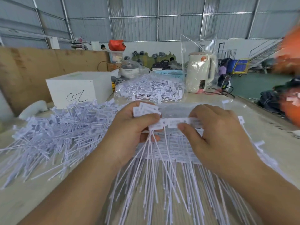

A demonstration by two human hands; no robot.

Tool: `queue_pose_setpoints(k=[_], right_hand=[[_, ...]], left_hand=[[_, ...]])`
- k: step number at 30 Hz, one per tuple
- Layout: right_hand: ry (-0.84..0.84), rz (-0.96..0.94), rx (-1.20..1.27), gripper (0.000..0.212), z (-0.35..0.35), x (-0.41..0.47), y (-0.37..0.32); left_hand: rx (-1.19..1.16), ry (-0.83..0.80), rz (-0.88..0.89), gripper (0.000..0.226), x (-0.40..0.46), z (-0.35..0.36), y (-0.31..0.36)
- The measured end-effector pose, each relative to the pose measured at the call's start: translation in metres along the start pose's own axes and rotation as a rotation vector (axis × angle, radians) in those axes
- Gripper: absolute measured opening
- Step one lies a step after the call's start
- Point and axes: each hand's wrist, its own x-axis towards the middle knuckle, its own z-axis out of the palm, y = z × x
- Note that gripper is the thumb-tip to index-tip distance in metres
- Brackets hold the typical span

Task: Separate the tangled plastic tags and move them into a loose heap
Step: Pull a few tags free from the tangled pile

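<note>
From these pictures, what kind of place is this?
Probably a warehouse or packing workshop: metal roof, a heap of tags on the table, and a bagged batch behind.

Fingertips of the left hand (129,127) tucked behind a fan of white tags (146,109), out of sight. Fingertips of the right hand (215,133) smeared by motion blur where they meet the strip of joined tags (177,123). Print on every tag too small to read. Loose heap (56,133) cut off at the left edge; tails of the tags under the hands cut off at the bottom. Orange mass (290,51) at the far right blurred, unidentifiable
</note>
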Motion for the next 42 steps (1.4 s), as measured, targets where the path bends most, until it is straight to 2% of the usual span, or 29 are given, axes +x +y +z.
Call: queue_pose_setpoints(k=[3,9,11,14,18,22,25,27,29,32,38,42], right_hand=[[0.092,-0.026,0.079,0.019,0.000,-0.001,-0.004],[0.147,-0.074,0.141,0.022,-0.001,-0.003,-0.006],[0.123,-0.058,0.133,0.023,-0.001,-0.002,-0.004],[0.034,0.049,0.115,0.036,-0.002,0.000,-0.001],[-0.041,0.111,0.033,0.048,-0.005,0.002,0.000],[-0.085,0.144,-0.021,0.051,-0.011,0.004,-0.003],[-0.139,0.139,-0.026,0.058,-0.011,0.003,-0.004],[-0.126,0.131,-0.027,0.058,-0.011,0.003,-0.002],[-0.085,0.136,-0.039,0.058,-0.012,0.004,0.000],[-0.060,0.109,-0.044,0.051,-0.013,0.004,0.001],[-0.008,-0.063,-0.023,0.031,-0.008,0.000,0.000],[-0.060,-0.100,0.146,0.037,-0.008,-0.002,-0.004]], left_hand=[[0.045,-0.009,0.037,0.042,-0.002,0.000,0.002],[0.048,0.044,0.100,0.038,-0.003,0.002,0.001],[0.045,0.068,0.110,0.035,-0.002,0.001,0.002],[-0.010,0.108,0.107,0.033,0.001,-0.003,0.005],[-0.108,0.088,0.096,0.030,0.001,-0.001,0.011],[-0.414,0.077,-0.106,0.013,0.000,-0.006,0.020],[-0.544,0.064,-0.215,0.013,0.003,-0.016,0.025],[-0.444,0.115,-0.141,0.011,0.005,-0.020,0.025],[-0.244,0.177,-0.002,0.009,0.005,-0.019,0.023],[-0.056,0.139,0.112,0.010,0.004,-0.014,0.015],[0.067,0.150,0.145,0.011,0.006,-0.012,0.006],[0.044,0.263,0.151,0.009,0.008,-0.018,0.008]])
